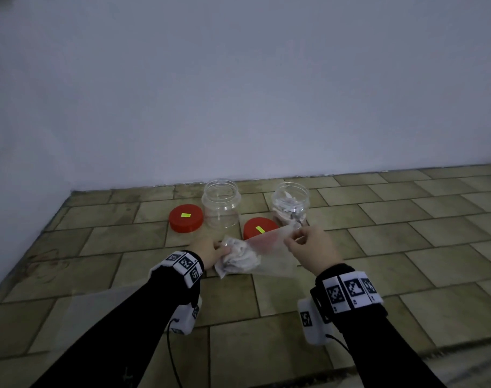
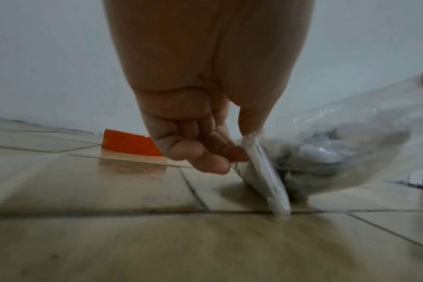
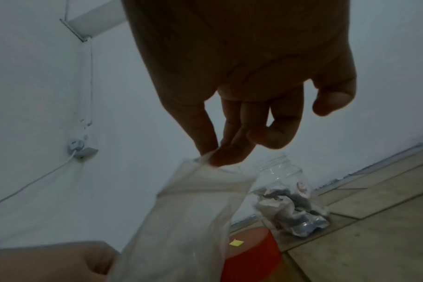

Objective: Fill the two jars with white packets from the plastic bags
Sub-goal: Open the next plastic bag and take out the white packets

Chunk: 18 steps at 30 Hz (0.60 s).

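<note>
Two clear jars stand near the wall: the left jar (image 1: 221,203) is empty, the right jar (image 1: 290,205) (image 3: 291,198) holds several white packets. A clear plastic bag (image 1: 269,254) (image 2: 345,145) (image 3: 181,219) with white packets (image 1: 238,259) bunched at its left end lies on the tiled floor between my hands. My left hand (image 1: 210,252) (image 2: 239,150) pinches the bag's packed end. My right hand (image 1: 308,249) (image 3: 210,158) pinches the bag's upper right edge and lifts it, thumb against fingertips.
Two red lids with yellow stickers lie on the floor, one (image 1: 186,218) left of the empty jar, the other (image 1: 259,229) (image 3: 251,253) partly behind the bag. An empty clear bag (image 1: 98,317) lies under my left forearm. The wall (image 1: 238,93) runs close behind the jars.
</note>
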Available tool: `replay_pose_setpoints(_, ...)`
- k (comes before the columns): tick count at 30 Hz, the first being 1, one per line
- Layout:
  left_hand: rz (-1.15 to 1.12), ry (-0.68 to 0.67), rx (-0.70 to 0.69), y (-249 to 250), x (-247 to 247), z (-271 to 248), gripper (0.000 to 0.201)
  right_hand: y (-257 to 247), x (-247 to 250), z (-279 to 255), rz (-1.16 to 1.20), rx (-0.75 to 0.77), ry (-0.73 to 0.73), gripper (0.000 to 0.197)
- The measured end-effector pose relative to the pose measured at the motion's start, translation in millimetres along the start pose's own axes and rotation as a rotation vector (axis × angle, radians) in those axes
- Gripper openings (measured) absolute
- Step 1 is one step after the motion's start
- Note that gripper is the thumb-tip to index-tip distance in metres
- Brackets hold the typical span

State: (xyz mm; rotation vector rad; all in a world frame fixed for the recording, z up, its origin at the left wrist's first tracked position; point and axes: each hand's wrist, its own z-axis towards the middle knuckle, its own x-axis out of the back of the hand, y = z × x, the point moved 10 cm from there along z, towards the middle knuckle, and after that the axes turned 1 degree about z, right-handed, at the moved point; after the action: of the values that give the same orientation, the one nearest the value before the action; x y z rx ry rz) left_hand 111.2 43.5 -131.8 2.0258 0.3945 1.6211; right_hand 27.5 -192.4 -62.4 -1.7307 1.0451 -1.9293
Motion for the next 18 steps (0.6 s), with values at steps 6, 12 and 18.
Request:
replay_pose_setpoints(6, -0.064, 0.143, -0.002, -13, 45, -14, 0.025, 13, -10, 6, -0.145, -0.057, -0.008, 0.014)
replay_pose_setpoints(12, -0.232, 0.304, 0.006, -32, 101, -48, 0.018, 1, -63, 19, -0.106, -0.033, -0.154, 0.022)
replay_pose_setpoints(18, -0.152, 0.448, -0.068, -31, 142, -79, 0.018, -25, -96, 24, -0.12, 0.012, -0.245, 0.027)
